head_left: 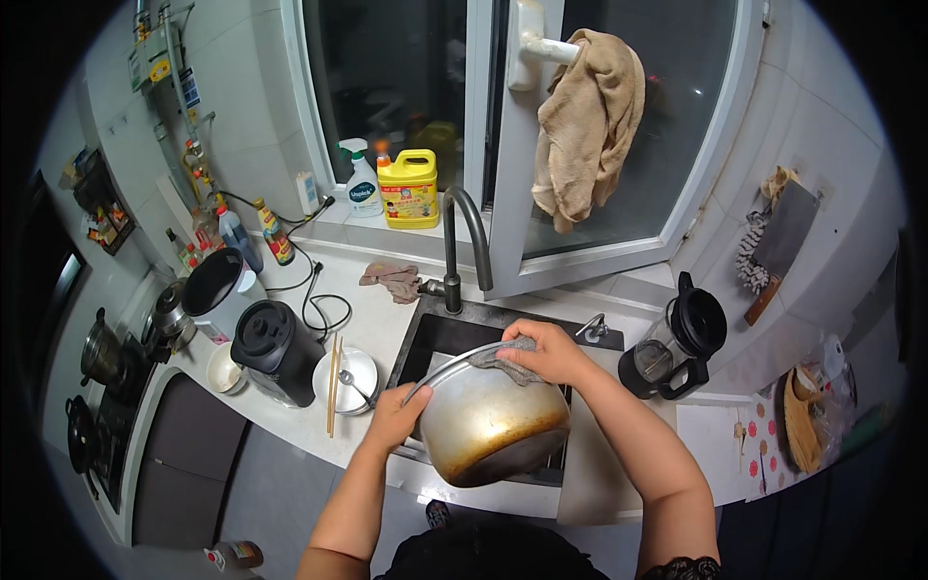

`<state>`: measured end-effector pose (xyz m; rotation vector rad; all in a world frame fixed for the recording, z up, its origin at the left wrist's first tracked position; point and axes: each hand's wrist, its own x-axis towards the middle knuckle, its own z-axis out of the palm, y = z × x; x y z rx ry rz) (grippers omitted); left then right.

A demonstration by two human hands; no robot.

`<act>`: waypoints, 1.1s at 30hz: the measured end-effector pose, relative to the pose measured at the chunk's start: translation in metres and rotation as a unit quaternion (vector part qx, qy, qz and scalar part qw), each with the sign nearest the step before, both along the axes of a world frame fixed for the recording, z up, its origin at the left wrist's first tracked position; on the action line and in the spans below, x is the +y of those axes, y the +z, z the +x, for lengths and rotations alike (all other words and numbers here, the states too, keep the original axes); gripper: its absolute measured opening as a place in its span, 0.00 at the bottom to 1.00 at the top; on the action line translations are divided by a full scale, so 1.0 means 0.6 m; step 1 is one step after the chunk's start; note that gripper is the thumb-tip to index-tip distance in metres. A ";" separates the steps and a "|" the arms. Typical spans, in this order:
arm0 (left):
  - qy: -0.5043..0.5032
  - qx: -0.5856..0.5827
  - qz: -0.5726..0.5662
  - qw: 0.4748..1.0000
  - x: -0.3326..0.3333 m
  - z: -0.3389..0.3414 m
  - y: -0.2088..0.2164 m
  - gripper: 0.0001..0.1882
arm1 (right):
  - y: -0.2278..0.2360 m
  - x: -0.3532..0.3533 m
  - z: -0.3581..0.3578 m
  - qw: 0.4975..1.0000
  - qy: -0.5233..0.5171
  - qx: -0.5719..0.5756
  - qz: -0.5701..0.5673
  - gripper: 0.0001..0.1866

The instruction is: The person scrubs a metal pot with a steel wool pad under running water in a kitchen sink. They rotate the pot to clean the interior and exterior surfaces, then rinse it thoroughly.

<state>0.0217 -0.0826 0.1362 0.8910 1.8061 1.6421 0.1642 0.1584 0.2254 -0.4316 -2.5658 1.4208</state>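
A dented metal pot (pixel 495 425) with brown scorch marks near its base is tilted over the dark sink (pixel 435 333), its opening facing away from me. My left hand (pixel 394 418) grips the pot's rim on the left side. On the far right of the rim, my right hand (pixel 546 350) is closed on a grey cloth (pixel 507 364) pressed against the metal. The inside of the pot is hidden from view. Behind it rises a dark grey faucet (pixel 454 251), whose spout bends over the sink.
Left of the sink stand a white plate (pixel 360 372) with a spoon, chopsticks (pixel 334 387) and a black appliance jug (pixel 275 353). A glass blender jug (pixel 667 343) is on the right. The open window sash (pixel 619 266) reaches over the counter, a tan towel (pixel 590 126) on its handle.
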 end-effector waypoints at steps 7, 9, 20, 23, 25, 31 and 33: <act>-0.084 0.105 -0.086 0.987 0.011 -0.008 0.099 0.22 | -0.033 -0.008 -0.018 0.990 0.003 0.112 0.089 0.16; -0.061 0.132 -0.109 0.983 0.017 0.006 0.111 0.23 | -0.042 0.000 -0.017 0.976 0.030 0.162 0.146 0.15; 0.033 0.054 -0.068 0.996 0.029 0.029 0.060 0.21 | -0.009 -0.071 -0.005 0.954 -0.004 0.202 0.224 0.13; 0.025 0.068 -0.089 0.993 0.024 0.038 0.049 0.21 | -0.012 -0.058 -0.001 0.966 -0.044 0.117 0.227 0.12; 0.031 0.047 -0.065 0.996 0.017 0.035 0.038 0.21 | -0.013 -0.030 0.007 0.956 -0.101 0.104 0.256 0.12; 0.022 -0.001 -0.032 0.999 0.018 0.036 0.025 0.21 | -0.010 -0.041 0.014 0.957 -0.116 0.149 0.219 0.12; 0.019 -0.008 -0.030 0.999 0.025 0.044 0.025 0.21 | 0.003 -0.062 0.006 0.946 -0.069 0.165 0.270 0.12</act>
